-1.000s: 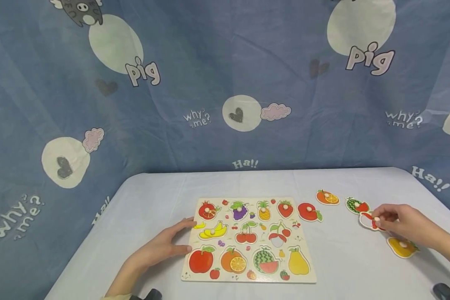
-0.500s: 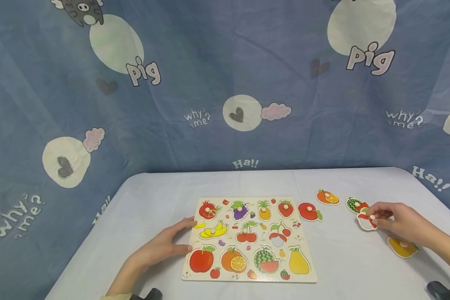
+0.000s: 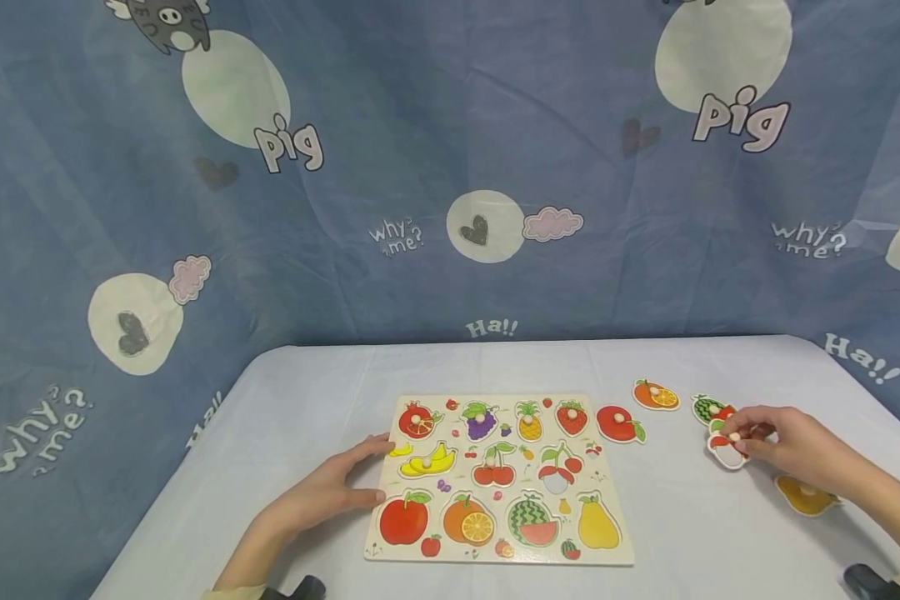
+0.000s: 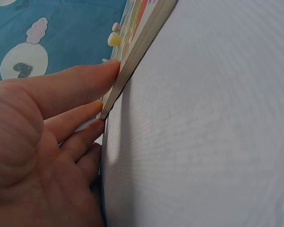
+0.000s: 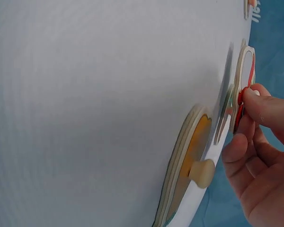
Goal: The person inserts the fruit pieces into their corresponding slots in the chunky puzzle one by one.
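Note:
My right hand [image 3: 795,442] pinches the wooden knob of a red-and-white lychee puzzle piece [image 3: 726,452]. In the right wrist view that piece [image 5: 246,68] is tilted and stands off the white table. Next to it, a watermelon piece [image 3: 703,408] is partly hidden behind the fingers. My left hand [image 3: 337,487] touches the left edge of the wooden fruit puzzle board [image 3: 397,554] with thumb and fingers extended. The left wrist view shows the thumb and fingertips against the board's side [image 4: 142,42]. Grape, pineapple, strawberry, pomegranate and cherry spots on the board carry knobs.
A yellow piece [image 3: 804,497] lies below the right hand. Orange [image 3: 656,395] and red apple-like [image 3: 619,424] pieces lie right of the board. A blue patterned cloth [image 3: 420,283] hangs behind the white table [image 3: 330,383].
My right hand has drawn the lychee piece a little left, and it now sits at a different angle. The left hand and board stay in place.

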A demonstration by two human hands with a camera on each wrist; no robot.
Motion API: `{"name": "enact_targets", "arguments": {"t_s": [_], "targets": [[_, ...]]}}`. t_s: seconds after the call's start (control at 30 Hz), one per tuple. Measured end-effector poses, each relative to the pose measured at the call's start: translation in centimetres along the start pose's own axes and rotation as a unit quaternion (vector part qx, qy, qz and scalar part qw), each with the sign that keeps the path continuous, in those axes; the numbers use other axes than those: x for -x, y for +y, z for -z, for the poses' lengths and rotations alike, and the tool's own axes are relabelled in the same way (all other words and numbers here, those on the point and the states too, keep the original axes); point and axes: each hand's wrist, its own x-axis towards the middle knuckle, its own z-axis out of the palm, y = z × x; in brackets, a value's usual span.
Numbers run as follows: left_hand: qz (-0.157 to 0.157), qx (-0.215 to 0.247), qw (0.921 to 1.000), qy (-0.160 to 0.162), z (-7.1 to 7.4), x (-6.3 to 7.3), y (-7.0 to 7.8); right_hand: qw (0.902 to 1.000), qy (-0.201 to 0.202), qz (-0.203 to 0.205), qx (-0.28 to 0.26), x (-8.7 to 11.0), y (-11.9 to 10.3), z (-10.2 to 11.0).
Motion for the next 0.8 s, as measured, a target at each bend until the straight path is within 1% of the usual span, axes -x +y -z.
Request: {"name": "enact_targets", "arguments": {"t_s": [0.07, 0.3, 0.53, 0.63, 0.8], "targets": [[0.003, 0.000, 1.0000, 0.002, 0.0, 0.0, 0.0, 1.0000, -0.001, 0.002, -0.005, 0.0, -0.2, -0.1], [0.005, -0.002, 1.0000, 0.004, 0.0, 0.2, 0.1, 0.9989, 0.011, 0.034, -0.029, 0.1, -1.1, -0.4], [0.000, 0.004, 1.0000, 0.001, 0.0, 0.1, 0.1, 0.9976, 0.029, 0.056, -0.026, -0.1, -2.4, -0.4], [-0.002, 0.008, 1.0000, 0.000, 0.0, 0.1, 0.2, 0.9971, 0.028, 0.063, -0.030, -0.2, -2.9, -0.4], [0.006, 0.003, 1.0000, -0.002, 0.0, 0.1, 0.1, 0.9963, 0.021, 0.072, -0.042, -0.3, -3.2, -0.5]]}}
